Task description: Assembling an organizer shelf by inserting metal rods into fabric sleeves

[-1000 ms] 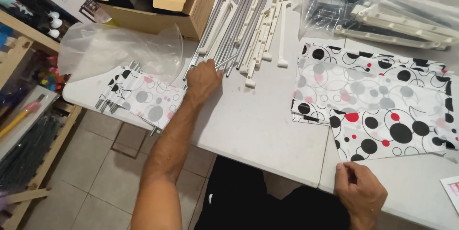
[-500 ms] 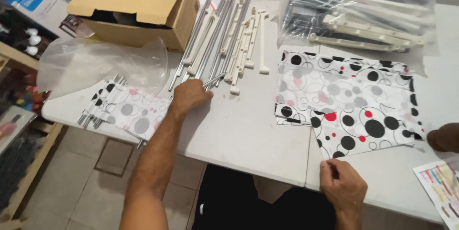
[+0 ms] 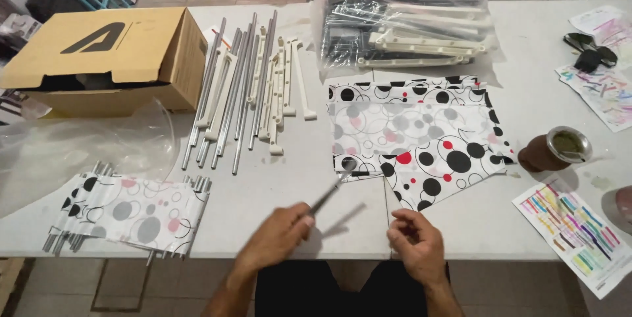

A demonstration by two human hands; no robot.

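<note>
My left hand (image 3: 278, 238) hovers over the white table's (image 3: 309, 179) near edge, shut on a thin grey metal rod (image 3: 329, 193) that points up and right. My right hand (image 3: 416, 244) rests beside it with fingers curled and nothing in it. Behind them lie several grey metal rods (image 3: 232, 86) and cream plastic bars (image 3: 280, 86) in a row. To the right lie folded white fabric sheets (image 3: 421, 132) with black, grey and red dots. A fabric piece with rods through it (image 3: 131, 211) lies at the near left.
An open cardboard box (image 3: 105, 60) and clear plastic wrap (image 3: 79, 149) sit at the left. A plastic bag of parts (image 3: 408, 30) lies at the back. A brown cup (image 3: 553, 149), coloured paper sheets (image 3: 579, 231) and dark sunglasses (image 3: 589, 53) are at the right. Another person sits across the table.
My left hand left the rod pile and came back to the near edge with one rod. My right hand rose onto the table. The view tilted up.
</note>
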